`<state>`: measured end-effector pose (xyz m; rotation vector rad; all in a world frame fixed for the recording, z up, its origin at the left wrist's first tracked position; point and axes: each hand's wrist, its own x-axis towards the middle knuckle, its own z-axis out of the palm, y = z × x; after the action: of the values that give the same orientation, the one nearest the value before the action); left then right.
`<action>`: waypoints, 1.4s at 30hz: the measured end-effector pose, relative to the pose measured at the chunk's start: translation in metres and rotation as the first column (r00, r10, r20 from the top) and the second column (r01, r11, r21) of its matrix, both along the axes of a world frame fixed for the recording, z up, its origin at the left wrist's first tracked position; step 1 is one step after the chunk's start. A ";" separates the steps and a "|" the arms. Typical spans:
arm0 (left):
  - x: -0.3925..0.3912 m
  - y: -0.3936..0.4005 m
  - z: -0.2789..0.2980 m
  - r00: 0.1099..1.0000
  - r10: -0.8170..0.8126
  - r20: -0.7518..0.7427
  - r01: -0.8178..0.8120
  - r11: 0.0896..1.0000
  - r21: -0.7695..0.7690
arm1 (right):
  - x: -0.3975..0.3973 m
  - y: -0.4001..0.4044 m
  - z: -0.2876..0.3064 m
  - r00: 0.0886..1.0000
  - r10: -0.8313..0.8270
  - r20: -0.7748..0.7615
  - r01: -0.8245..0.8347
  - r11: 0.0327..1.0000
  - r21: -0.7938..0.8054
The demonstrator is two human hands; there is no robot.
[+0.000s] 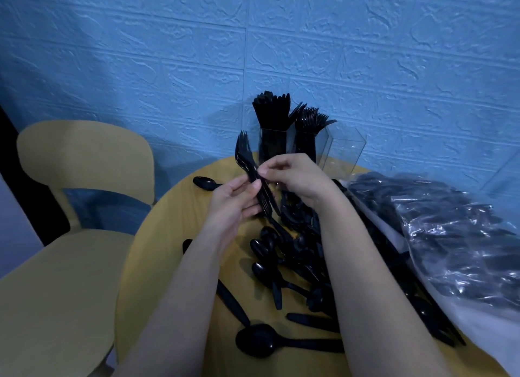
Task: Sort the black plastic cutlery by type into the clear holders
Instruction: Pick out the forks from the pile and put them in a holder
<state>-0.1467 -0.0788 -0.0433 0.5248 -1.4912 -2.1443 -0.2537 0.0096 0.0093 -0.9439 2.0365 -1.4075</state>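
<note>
At frame centre the left hand (235,201) grips a bundle of forks (250,170), tines up; the right hand (297,177) pinches it too, before the holders (306,146). Loose cutlery (284,267) lies below.

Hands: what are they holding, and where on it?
Both hands hold black forks: left hand grips the handles, right hand pinches just above, tines up.
</note>
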 end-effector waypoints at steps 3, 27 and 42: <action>-0.001 0.001 0.000 1.000 -0.011 -0.025 0.012 0.999 0.042 | 0.001 -0.005 -0.006 0.999 -0.036 -0.027 0.036 0.999 0.014; -0.002 0.007 -0.001 1.000 -0.031 0.005 0.030 0.988 0.152 | -0.090 0.035 -0.034 0.765 -0.100 -0.637 0.504 0.708 0.495; -0.004 0.012 0.001 0.999 -0.048 0.016 0.046 0.992 0.116 | -0.014 0.052 0.012 0.803 -0.411 -0.432 0.505 0.854 0.126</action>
<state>-0.1506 -0.0673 -0.0427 0.5563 -1.4082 -2.2785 -0.2675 0.0615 0.0212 -0.6867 2.8192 -1.2208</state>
